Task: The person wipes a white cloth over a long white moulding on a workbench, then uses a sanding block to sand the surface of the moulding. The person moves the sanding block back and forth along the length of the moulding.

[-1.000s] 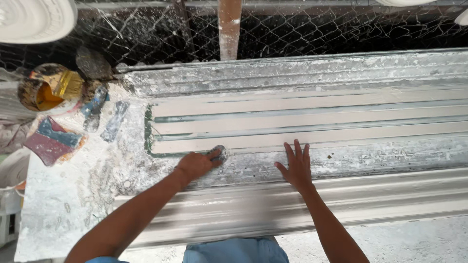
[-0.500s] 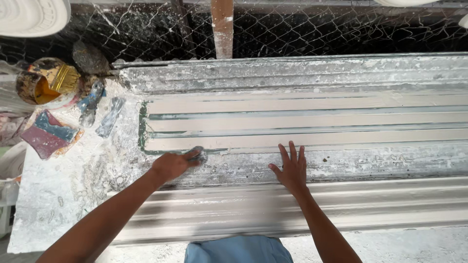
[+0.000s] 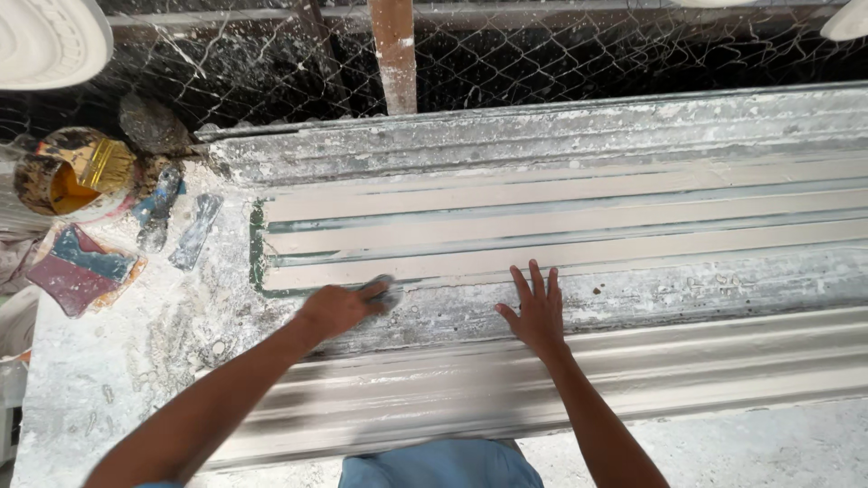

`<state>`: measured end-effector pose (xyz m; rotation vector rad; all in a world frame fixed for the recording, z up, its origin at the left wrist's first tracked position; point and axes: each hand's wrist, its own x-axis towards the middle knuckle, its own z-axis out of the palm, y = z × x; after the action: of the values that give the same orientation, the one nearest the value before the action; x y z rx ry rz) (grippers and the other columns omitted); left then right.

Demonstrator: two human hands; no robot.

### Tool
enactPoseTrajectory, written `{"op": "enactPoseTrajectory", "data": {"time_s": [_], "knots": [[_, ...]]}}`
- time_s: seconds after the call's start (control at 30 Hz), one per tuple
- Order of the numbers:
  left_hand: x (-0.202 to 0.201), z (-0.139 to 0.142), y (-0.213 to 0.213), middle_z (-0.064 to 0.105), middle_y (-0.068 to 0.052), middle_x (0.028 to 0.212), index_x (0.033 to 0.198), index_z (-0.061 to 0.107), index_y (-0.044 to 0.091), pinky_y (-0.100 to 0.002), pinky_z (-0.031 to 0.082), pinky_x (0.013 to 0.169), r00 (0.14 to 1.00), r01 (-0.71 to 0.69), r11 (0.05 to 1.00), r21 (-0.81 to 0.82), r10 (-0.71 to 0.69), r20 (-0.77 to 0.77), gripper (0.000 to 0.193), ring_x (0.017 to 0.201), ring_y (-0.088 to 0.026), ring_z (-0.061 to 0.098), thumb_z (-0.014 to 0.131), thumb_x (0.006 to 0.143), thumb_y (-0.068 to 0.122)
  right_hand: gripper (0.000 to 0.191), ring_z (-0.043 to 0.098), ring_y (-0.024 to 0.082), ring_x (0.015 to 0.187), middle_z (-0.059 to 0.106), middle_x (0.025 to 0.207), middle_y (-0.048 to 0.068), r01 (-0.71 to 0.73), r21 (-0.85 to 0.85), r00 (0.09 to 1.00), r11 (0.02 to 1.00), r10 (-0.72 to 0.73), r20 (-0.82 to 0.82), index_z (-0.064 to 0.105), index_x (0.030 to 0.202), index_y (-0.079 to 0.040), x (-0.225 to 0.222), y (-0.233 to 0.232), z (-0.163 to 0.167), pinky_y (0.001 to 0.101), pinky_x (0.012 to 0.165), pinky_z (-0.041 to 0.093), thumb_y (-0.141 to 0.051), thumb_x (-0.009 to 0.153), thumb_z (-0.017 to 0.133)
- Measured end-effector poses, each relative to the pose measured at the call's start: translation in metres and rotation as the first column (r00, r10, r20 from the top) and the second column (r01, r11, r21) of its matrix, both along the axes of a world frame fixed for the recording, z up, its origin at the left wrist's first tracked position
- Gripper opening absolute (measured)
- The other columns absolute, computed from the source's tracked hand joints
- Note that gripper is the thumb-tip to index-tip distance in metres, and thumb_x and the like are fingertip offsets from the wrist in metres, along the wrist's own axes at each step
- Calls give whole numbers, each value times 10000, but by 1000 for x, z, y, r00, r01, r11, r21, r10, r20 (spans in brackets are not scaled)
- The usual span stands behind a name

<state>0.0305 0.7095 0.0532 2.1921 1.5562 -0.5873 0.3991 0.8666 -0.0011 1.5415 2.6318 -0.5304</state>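
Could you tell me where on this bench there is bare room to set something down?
The freest patch is the plaster-dusted bench top left of the long mould, below the red and blue scraps. The flat strip right of the right hand is also bare. It is crowded at the upper left: paint tin with brush, scrapers. The left hand grips a small pad.

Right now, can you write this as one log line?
left hand: closed on small grey tool, on ribbed mould | right hand: flat, fingers spread on mould edge | paint tin: far left
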Motion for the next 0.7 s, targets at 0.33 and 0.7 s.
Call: {"op": "enactPoseTrajectory", "data": {"time_s": [0.33, 0.7], "knots": [[-17, -4, -23, 99, -25, 1718, 1542, 226, 488, -282, 631, 495, 996, 24, 999, 28, -21, -86, 784, 645, -172, 708, 468, 999, -23, 862, 26, 489, 1545, 135, 1704, 125, -5, -24, 998, 1000, 4, -59, 332, 1584, -284, 3, -1, 0, 704, 1162, 197, -637, 872, 664], [20, -26, 3, 261, 3, 1672, 1528, 295, 459, -315, 615, 506, 994, 8, 980, 197, -29, 103, 928, 642, -208, 692, 596, 860, -110, 851, 47, 487, 1545, 138, 1698, 121, -17, 12, 999, 1000, 18, -37, 331, 1580, -301, 4, 0, -6, 698, 1160, 212, -659, 871, 638]]}}
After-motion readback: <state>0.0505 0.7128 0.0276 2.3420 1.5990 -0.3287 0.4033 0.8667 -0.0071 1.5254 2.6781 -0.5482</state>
